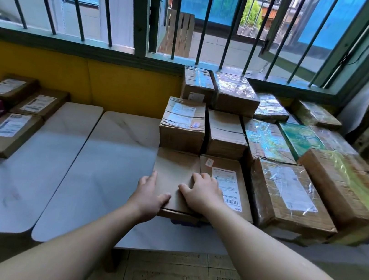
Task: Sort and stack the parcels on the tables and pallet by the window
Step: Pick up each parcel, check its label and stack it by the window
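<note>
— What is the person holding?

— A flat brown box (174,176). It lies at the front of the table (114,153), at the left edge of the big pile of parcels. It sits on another flat box (181,216) that peeks out below it.

— How do the hands sit?

— The left hand (148,197) grips the near left corner, thumb on top, fingers along the side. The right hand (202,192) lies on top, at the box's right edge. Its fingers curl down at the seam next to the label box (226,187). I can't tell if they hook under.

— Is it heavy?

— I think not. It is thin, like a big book. The card looks stiff and dry, so it should not slip or bend much.

— Where is best to hold it?

— At the two sides, I'd say, one hand each, so it stays flat. The right side is tight against the label box, so fingers must dig in there.

— Anything to watch?

— The tall box (182,125) just behind it. A lift should go up and toward the person, so it does not bump that one.
</note>
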A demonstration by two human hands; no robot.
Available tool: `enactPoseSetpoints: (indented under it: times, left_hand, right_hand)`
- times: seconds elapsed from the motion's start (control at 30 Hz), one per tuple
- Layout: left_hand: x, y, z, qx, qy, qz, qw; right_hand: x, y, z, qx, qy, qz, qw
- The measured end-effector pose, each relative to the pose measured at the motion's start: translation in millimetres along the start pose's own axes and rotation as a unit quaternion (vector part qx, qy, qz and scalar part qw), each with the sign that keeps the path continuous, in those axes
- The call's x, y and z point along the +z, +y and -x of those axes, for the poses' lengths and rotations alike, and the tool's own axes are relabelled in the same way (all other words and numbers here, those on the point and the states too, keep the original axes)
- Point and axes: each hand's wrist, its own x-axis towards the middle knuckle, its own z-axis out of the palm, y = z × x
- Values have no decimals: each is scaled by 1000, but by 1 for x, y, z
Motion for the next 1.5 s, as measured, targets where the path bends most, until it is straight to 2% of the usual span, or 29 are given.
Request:
enactPoseSetpoints:
  times: [0.37,1.0,1.23,1.5]
  left_hand:
    - [12,4,-5,-7,-42,-17,999]
    - [23,8,-6,-20,-59,-28,998]
    - [30,3,-9,-24,-53,-49,997]
    - [34,8,-10,-36,-43,-82,995]
  right_hand:
    - [-2,13,-2,4,9,8,1000]
    - [-6,26,1,-15,12,19,1000]
    - [-9,33,2,-7,-2,20,1000]
    - [-6,41,-2,-3,-53,31,998]
